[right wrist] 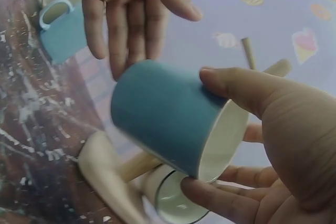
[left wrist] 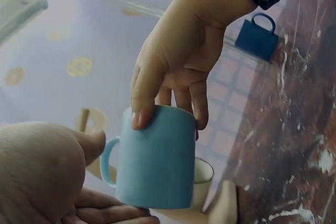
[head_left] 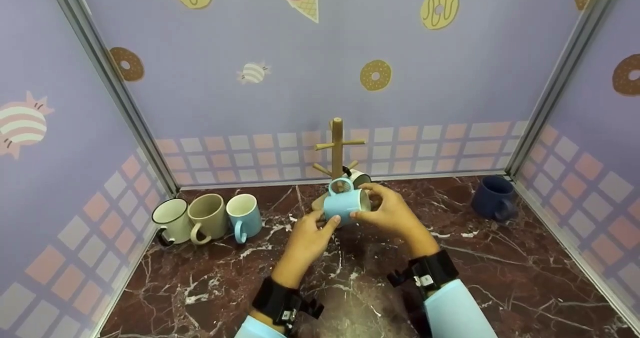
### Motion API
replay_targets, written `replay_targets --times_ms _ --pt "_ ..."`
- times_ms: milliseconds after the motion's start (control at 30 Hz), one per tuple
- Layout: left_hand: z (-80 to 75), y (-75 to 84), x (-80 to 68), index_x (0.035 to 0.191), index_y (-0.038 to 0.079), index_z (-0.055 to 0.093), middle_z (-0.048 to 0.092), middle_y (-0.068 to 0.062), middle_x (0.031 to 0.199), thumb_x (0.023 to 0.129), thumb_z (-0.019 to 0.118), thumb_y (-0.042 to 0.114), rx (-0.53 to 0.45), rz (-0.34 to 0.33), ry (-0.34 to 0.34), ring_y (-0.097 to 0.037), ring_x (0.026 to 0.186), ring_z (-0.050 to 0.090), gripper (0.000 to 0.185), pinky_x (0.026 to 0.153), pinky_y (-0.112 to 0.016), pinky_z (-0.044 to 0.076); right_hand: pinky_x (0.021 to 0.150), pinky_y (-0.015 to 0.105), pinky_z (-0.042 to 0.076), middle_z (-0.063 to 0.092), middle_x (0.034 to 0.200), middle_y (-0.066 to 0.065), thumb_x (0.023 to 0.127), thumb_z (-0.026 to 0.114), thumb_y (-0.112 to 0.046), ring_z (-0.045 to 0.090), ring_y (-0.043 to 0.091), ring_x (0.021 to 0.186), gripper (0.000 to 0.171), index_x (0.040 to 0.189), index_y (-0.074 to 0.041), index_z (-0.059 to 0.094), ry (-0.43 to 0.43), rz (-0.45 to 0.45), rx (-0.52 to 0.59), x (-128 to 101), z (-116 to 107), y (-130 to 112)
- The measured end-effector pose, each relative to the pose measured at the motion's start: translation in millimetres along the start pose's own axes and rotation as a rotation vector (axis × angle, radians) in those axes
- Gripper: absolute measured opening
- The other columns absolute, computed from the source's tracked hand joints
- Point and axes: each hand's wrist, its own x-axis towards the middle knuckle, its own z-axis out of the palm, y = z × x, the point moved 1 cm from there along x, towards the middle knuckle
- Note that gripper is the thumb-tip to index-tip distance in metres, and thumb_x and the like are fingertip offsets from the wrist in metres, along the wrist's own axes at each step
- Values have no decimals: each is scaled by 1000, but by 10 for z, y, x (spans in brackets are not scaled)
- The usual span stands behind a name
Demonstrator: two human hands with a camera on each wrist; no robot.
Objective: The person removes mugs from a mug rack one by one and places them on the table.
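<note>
A light blue mug (head_left: pixel 343 206) is held tilted on its side, handle up, in front of a wooden mug tree (head_left: pixel 337 153). My right hand (head_left: pixel 392 212) grips it at the rim, thumb on the outer wall. At the mug's base is my left hand (head_left: pixel 309 237); in the right wrist view its fingers (right wrist: pixel 119 30) are extended, close to or touching the base. The left wrist view shows the mug's handle near the left thumb. Low on the tree hangs a white mug (head_left: pixel 362 179) with a dark rim, partly hidden behind the blue one.
At the left stand a white mug (head_left: pixel 172 221) with a black rim, a beige mug (head_left: pixel 207 218) and another light blue mug (head_left: pixel 245 215). A dark blue mug (head_left: pixel 492 197) stands at the right near the corner. Patterned walls enclose the marbled tabletop (head_left: pixel 210 288).
</note>
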Motion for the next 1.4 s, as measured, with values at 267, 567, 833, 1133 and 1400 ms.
replay_targets --times_ms 267,567,833,1133,1400 --pt "-88 231 -153 155 -7 63 64 -32 159 106 73 31 104 33 -4 -51 151 61 63 131 -64 47 94 51 69 83 118 18 85 98 -43 80 33 105 76 147 -9 70 33 -1 -115 -82 -152 -230" --pt "-63 284 -179 163 3 58 61 -19 166 87 98 23 188 274 144 -42 151 62 88 129 -58 51 86 43 66 81 108 14 90 91 -49 76 28 96 67 142 -9 74 152 72 -111 -183 -246 -461" --pt "10 276 -229 155 2 62 64 -18 156 76 107 19 320 592 343 -38 147 63 92 131 -50 51 73 33 64 78 100 14 95 86 -49 73 26 88 64 139 -5 75 173 83 -33 -220 -254 -578" --pt "79 183 -185 146 5 70 69 -16 148 62 111 7 442 763 547 -36 138 68 93 123 -51 58 74 32 61 81 100 15 97 83 -51 73 25 88 62 135 -2 77 162 66 -13 -236 -186 -658" --pt "81 146 -190 147 6 69 70 -16 143 60 114 18 537 764 626 -36 133 70 99 119 -50 61 71 32 59 78 93 11 96 83 -57 70 23 80 64 130 -4 78 171 48 -50 -265 -90 -749"
